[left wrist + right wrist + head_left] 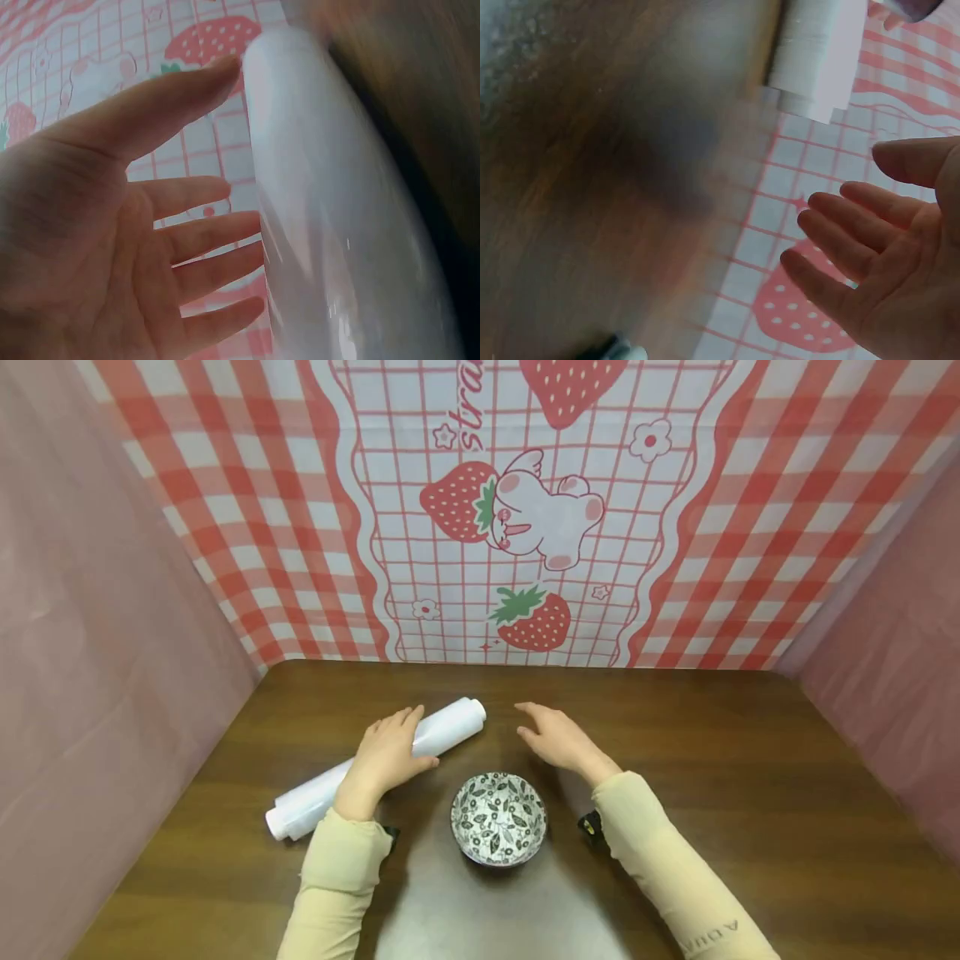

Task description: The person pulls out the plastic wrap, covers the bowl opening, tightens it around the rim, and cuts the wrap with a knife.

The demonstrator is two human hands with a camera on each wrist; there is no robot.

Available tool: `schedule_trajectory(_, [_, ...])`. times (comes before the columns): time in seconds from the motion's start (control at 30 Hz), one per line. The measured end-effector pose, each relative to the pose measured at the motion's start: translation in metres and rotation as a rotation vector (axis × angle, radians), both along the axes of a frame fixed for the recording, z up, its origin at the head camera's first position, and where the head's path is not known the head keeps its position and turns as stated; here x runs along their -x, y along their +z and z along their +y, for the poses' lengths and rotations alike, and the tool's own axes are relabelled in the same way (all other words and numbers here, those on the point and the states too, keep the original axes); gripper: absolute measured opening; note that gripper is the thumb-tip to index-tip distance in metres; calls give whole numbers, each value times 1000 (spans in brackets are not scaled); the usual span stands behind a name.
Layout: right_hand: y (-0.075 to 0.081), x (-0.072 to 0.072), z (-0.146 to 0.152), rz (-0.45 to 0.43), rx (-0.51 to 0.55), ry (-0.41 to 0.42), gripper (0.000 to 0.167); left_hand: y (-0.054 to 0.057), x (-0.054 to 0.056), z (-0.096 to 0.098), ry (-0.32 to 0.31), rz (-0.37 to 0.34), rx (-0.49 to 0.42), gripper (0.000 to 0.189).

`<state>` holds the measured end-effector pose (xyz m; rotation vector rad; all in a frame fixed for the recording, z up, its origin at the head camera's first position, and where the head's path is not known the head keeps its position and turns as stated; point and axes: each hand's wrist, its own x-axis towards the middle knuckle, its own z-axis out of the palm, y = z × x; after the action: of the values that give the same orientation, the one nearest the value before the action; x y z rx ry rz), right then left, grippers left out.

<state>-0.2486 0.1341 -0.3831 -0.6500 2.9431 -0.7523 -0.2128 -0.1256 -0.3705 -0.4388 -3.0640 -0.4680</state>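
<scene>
A roll of clear plastic wrap [452, 728] lies slantwise on the table, its white core ends sticking out. My left hand [386, 756] is over the middle of the roll and hides part of it. In the left wrist view the fingers [217, 236] are extended beside the roll [330, 187]; whether they touch it I cannot tell. A bowl [498, 818] with a black-and-white leaf pattern stands upright between my forearms. My right hand [558, 742], fingers loosely stretched and holding nothing, hovers beyond the bowl's right side, apart from the roll's far end.
The brown wooden table [750, 793] reaches back to a strawberry-printed cloth [525, 527]. Pink curtains [112, 652] hang at both sides. A small black device [591, 827] shows under my right wrist.
</scene>
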Motion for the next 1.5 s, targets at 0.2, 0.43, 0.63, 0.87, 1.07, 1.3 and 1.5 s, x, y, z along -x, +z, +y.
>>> schedule_trajectory(0.2, [-7,15,-12,-48,104,-7,40,-1,-3,-22,25,-38,-6,81])
schedule_trajectory(0.43, [-15,28,-25,-94,163,32,36,4,-6,-40,94,-197,16,81])
schedule_trajectory(0.63, [-19,36,-35,-140,206,19,36,13,-14,-54,128,-284,47,77])
schedule_trajectory(0.87, [-25,40,-44,-184,225,15,36,13,-20,-66,148,-339,1,67])
schedule_trajectory(1.07, [-26,41,-43,-208,258,5,35,9,-15,-70,131,-339,-29,64])
schedule_trajectory(1.3, [-25,42,-42,-224,268,-8,32,7,-15,-81,132,-365,-71,57])
schedule_trajectory(1.5, [-28,45,-43,-232,262,-15,32,8,-16,-89,110,-391,-98,52])
